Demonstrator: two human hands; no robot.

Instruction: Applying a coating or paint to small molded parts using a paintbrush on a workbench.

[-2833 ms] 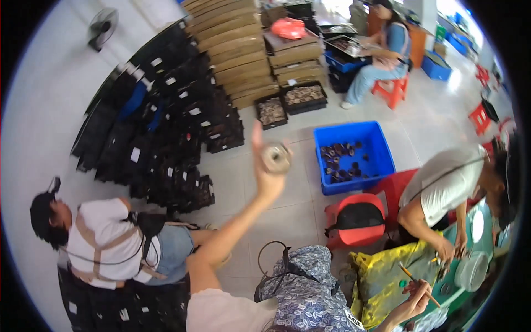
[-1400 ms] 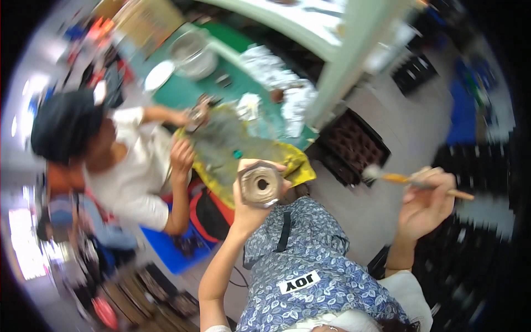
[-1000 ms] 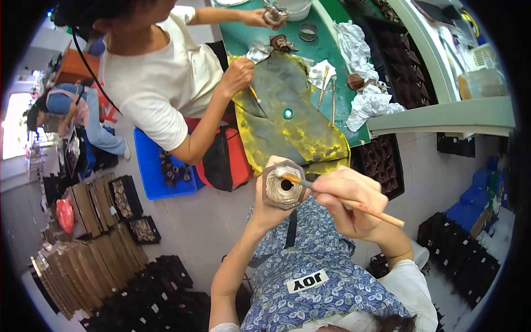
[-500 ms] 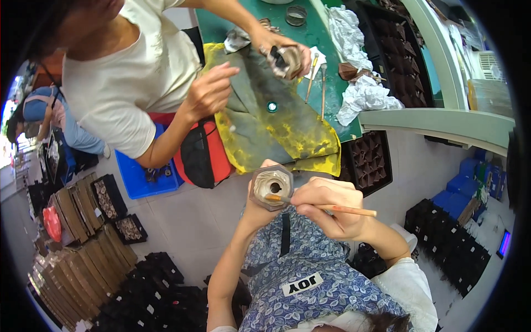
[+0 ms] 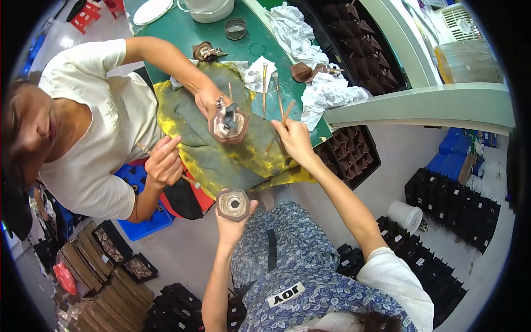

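My left hand [image 5: 234,226] is closed around a brown, many-sided hollow piece [image 5: 225,212]. Its pale, ringed inside and dark central hole face up. Farther right, my right hand [image 5: 296,141] reaches out over the edge of a grey and yellow stained cloth [image 5: 254,160]. Between its fingers is a thin wooden-handled paintbrush [image 5: 288,110], slanting across the cloth. Opposite me, a co-worker's hand [image 5: 209,101] holds a small figurine on a many-sided base [image 5: 228,131]. The co-worker's other hand [image 5: 164,160] grips a brush.
On the green table [image 5: 182,39] lie brushes [image 5: 264,94], crumpled white paper [image 5: 332,94], a small glass jar [image 5: 235,29] and a white tub [image 5: 207,10]. A black tray of brown pieces [image 5: 354,157] is at the right. A pale frame bar [image 5: 420,105] crosses there.
My right hand and brush have moved from the hollow piece out over the cloth. My left hand still holds the piece. The co-worker now shows the figurine upright and a brush in the other hand.
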